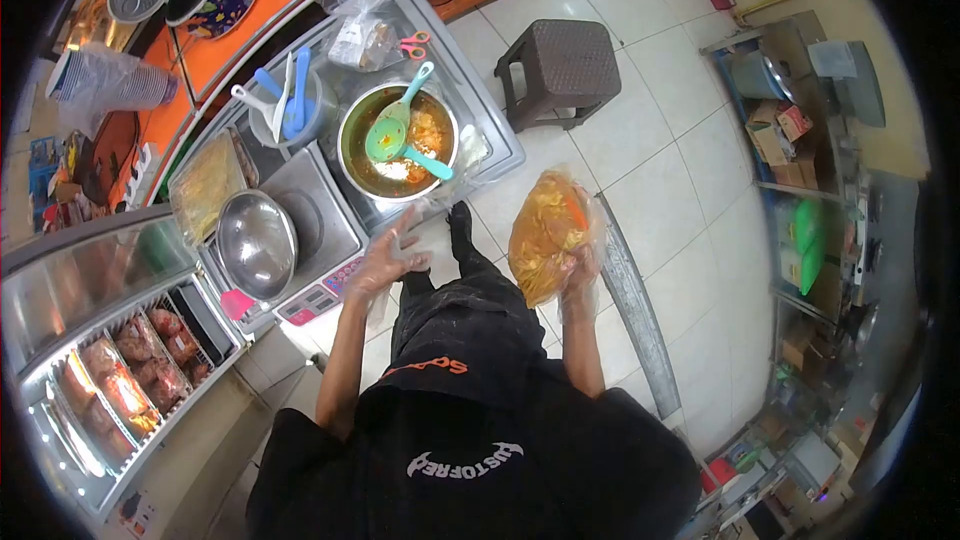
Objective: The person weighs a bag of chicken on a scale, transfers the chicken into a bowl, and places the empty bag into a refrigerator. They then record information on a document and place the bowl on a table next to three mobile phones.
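My right hand (579,285), in a clear plastic glove, grips a clear plastic bag (548,235) filled with yellow-orange food I cannot make out, held up over the floor. My left hand (384,262), gloved the same way, has its fingers apart and holds nothing. It hovers near the counter's front edge, beside the pink-edged kitchen scale (318,302). Just beyond it stands a steel bowl (347,155) with reddish-orange sauce and food inside. A green ladle (388,137) and a turquoise-handled utensil (428,162) lie in that bowl.
An empty steel bowl (257,244) rests on the scale, near a bag of pale food (208,187). A tub (300,118) holds blue and white utensils. Scissors (415,45) lie farther back. A brown stool (562,65) stands on the floor; a chilled display (130,370) holds meat trays.
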`<control>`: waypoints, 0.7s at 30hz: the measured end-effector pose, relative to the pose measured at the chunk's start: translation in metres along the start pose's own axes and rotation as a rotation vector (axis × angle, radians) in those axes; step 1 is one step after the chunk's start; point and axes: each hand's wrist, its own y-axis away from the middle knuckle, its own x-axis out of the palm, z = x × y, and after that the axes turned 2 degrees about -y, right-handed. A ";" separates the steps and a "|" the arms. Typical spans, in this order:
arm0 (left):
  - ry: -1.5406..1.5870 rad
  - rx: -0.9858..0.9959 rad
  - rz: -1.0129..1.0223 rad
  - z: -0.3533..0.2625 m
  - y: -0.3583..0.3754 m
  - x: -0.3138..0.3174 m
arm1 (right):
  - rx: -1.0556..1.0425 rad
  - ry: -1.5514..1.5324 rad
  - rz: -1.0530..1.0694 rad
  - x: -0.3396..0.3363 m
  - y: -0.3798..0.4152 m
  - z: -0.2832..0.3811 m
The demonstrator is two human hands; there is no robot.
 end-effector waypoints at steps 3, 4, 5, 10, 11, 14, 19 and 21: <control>0.348 0.141 -0.167 0.043 -0.010 0.006 | 0.022 -0.026 0.063 0.021 -0.005 -0.005; 0.466 0.007 -0.215 0.052 -0.015 0.009 | 0.017 -0.008 0.095 0.032 -0.004 -0.001; 0.584 -0.126 -0.258 0.062 -0.023 0.013 | 0.011 0.010 0.125 0.041 -0.004 0.002; 0.934 -0.036 -0.297 0.094 -0.040 0.032 | 0.237 0.094 0.200 0.027 -0.028 -0.061; 0.876 -0.004 -0.293 0.096 -0.042 0.033 | 0.299 0.130 0.202 0.025 -0.034 -0.077; 0.823 0.035 -0.282 0.099 -0.043 0.029 | 0.496 0.060 0.334 0.033 -0.051 -0.138; 0.854 -0.034 -0.247 0.072 -0.019 0.018 | 0.643 0.107 0.542 0.074 -0.053 -0.165; 0.577 0.023 -0.226 0.059 0.003 0.017 | 0.662 0.090 0.541 0.092 -0.045 -0.163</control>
